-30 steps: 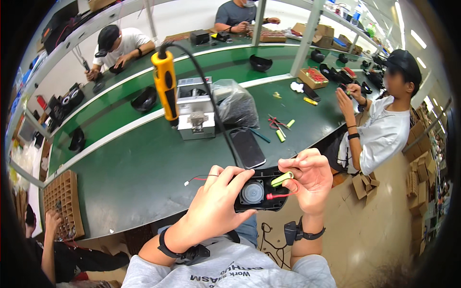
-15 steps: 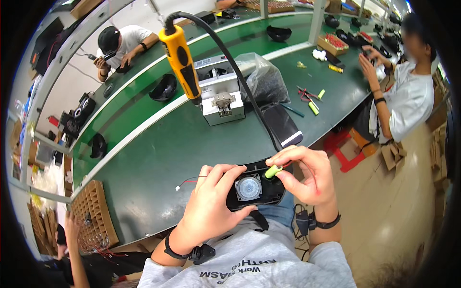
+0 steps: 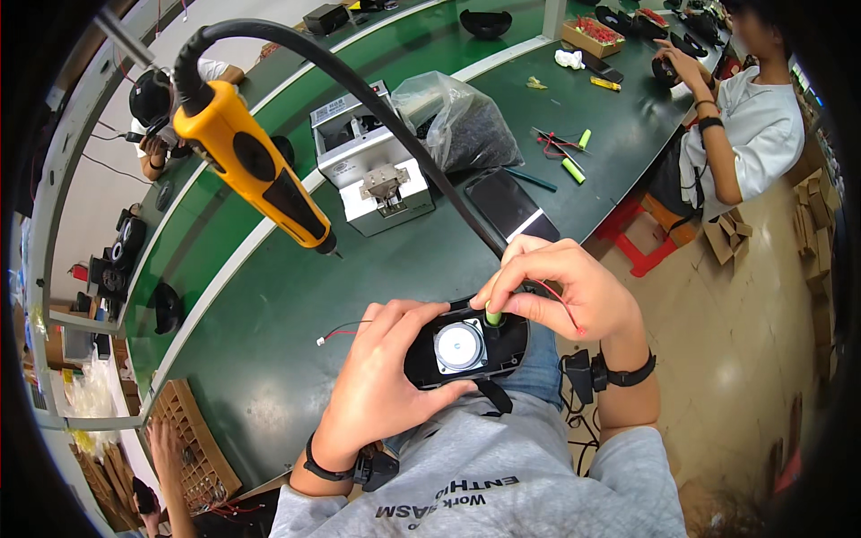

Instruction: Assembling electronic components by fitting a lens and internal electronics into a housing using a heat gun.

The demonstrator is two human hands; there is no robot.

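Note:
My left hand [image 3: 381, 372] grips the left end of a black plastic shell [image 3: 511, 348], fingers over the far rim and thumb along the near side. A round silver speaker [image 3: 460, 347] in a square frame sits inside the shell. Thin red and black wires with a white connector [image 3: 321, 341] stick out left past my left hand. My right hand [image 3: 574, 291] pinches a small light-green battery cell [image 3: 492, 316] upright in the shell, just right of the speaker. Its lower end is down in the shell. A red wire [image 3: 565, 307] trails over my right palm.
A yellow electric screwdriver [image 3: 256, 166] hangs over the bench, its black cable arching behind my right hand. Beyond are a white screw feeder [image 3: 387, 193], a clear bag [image 3: 462, 125], a phone [image 3: 504, 204] and pliers [image 3: 558, 139]. Co-workers sit left and right.
The green cell has gone from tilted above the shell to upright, lower down in it, with my right hand following. The view has shifted, and the screwdriver appears larger and farther left.

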